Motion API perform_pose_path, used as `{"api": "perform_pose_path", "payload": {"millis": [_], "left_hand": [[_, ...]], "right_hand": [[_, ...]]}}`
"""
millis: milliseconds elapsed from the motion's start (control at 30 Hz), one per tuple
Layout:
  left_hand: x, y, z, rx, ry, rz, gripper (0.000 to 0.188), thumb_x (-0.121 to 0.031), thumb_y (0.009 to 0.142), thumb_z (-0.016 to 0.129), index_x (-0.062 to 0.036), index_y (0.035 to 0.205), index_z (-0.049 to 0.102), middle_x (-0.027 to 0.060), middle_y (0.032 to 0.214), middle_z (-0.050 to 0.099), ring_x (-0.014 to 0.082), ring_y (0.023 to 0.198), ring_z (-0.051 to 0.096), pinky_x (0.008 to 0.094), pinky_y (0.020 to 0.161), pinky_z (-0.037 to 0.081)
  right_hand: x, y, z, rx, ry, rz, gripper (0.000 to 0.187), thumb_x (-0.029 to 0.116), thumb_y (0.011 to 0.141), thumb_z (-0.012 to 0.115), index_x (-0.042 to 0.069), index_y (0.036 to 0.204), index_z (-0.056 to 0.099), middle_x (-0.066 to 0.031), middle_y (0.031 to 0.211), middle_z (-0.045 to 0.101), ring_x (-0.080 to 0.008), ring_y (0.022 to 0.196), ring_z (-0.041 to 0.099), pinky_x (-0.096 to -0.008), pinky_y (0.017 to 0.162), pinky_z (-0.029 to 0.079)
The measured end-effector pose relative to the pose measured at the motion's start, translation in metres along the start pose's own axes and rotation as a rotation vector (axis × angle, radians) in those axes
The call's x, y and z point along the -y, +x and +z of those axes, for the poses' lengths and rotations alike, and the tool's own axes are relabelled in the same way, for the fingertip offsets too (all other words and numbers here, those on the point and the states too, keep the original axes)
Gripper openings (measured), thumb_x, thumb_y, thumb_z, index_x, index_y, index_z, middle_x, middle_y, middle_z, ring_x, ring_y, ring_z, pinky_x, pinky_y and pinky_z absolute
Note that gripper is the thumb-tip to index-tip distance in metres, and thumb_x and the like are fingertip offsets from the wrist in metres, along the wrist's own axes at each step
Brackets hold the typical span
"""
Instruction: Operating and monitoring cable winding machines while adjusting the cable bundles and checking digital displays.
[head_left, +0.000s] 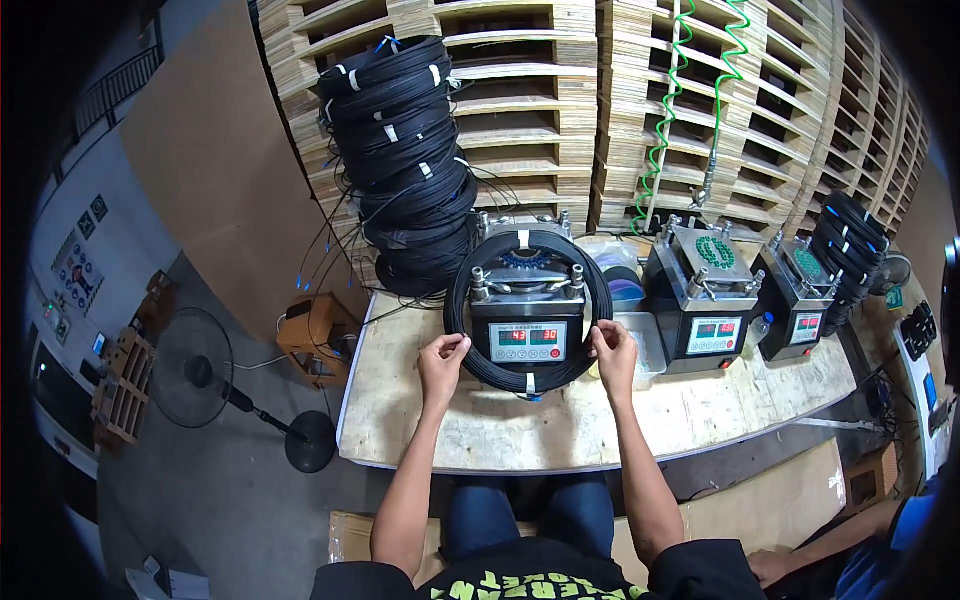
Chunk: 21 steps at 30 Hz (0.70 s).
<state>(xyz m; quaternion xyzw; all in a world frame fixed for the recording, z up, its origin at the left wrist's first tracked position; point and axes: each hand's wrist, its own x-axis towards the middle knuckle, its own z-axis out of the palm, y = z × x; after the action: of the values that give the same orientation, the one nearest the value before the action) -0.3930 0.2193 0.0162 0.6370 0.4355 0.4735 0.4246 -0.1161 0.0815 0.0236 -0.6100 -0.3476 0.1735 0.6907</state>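
A ring-shaped coil of black cable (497,376) is held up between my hands in front of a small machine. My left hand (440,368) pinches its lower left side with thumb and fingers. On the opposite side, my right hand (614,358) grips the lower right of the ring. White ties wrap the coil at top and bottom, and a bit of blue shows at its lowest point. Through the ring I see the polishing-type machine (528,340), with a red lit display, buttons and metal posts on top.
A tall stack of black cable coils (410,165) stands left of the machine. Two similar machines (705,300) (795,300) and a clear plastic tub (645,340) are on the right of the wooden table (480,435). A standing fan (200,370) is at left. Another person's arm (830,545) shows lower right.
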Motion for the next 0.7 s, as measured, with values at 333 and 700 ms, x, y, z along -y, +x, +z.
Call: {"api": "perform_pose_path", "payload": {"millis": [333,700], "left_hand": [[0.019,0.013,-0.008,0.048,-0.203,0.030,0.071,-0.023,0.086,0.081,-0.0044,0.144,0.044,0.0057,0.111,0.057,0.0132,0.096,0.054,0.0270,0.085,0.048],[-0.004,0.059,-0.051,0.472,-0.135,-0.034,0.093,-0.018,0.088,0.078,-0.0052,0.159,0.021,0.0117,0.132,0.059,0.0157,0.109,0.058,0.0321,0.100,0.045]], "right_hand": [[-0.013,0.008,-0.001,-0.146,-0.276,-0.230,0.018,0.009,0.085,0.076,0.001,0.097,0.065,-0.0083,0.093,0.057,-0.0154,0.078,0.056,-0.0302,0.073,0.049],[0.011,0.031,-0.032,0.017,-0.371,-0.125,0.036,0.027,0.102,0.059,-0.006,0.095,0.071,-0.0066,0.061,0.058,-0.0095,0.060,0.052,-0.0292,0.058,0.042]]}}
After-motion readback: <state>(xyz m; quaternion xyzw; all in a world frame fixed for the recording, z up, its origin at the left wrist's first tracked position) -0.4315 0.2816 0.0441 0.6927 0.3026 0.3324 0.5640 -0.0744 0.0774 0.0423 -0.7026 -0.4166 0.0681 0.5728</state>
